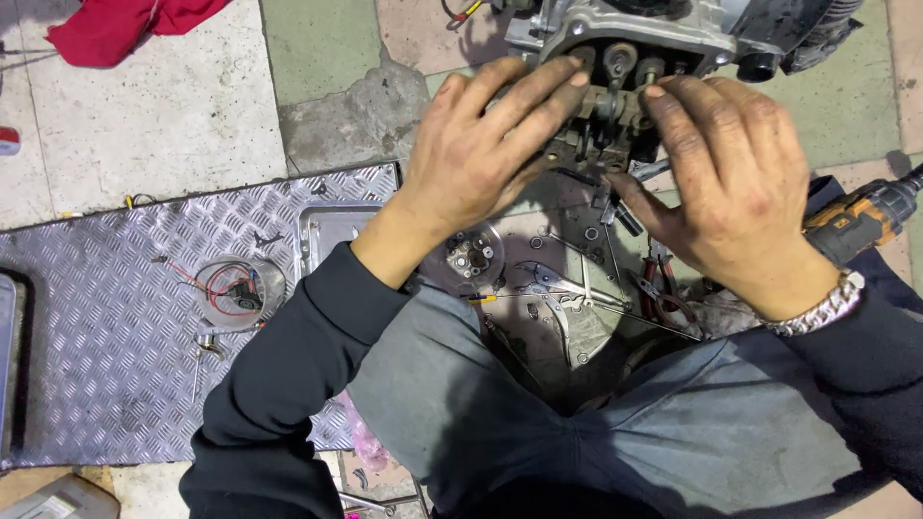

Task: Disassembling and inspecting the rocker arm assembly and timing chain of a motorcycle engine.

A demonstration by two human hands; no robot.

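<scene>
A grey metal engine (663, 34) stands at the top of the view, its open side with greasy valve parts (615, 106) facing me. My left hand (481, 144) lies on the left of that opening, fingers spread and fingertips touching the metal. On the right side rests my right hand (731, 183), its fingers on the same dark parts; it wears a metal bracelet at the wrist. Whether either hand grips a part is hidden by the fingers. Both sleeves are dark.
A metal tray (327, 226) below the hands holds pliers (558, 284), a round disc (471, 255), washers and small tools. A checker-plate sheet (106, 317) lies left with a wired round part (236, 288). An orange drill (860, 221) sits right, a red cloth (106, 29) top left.
</scene>
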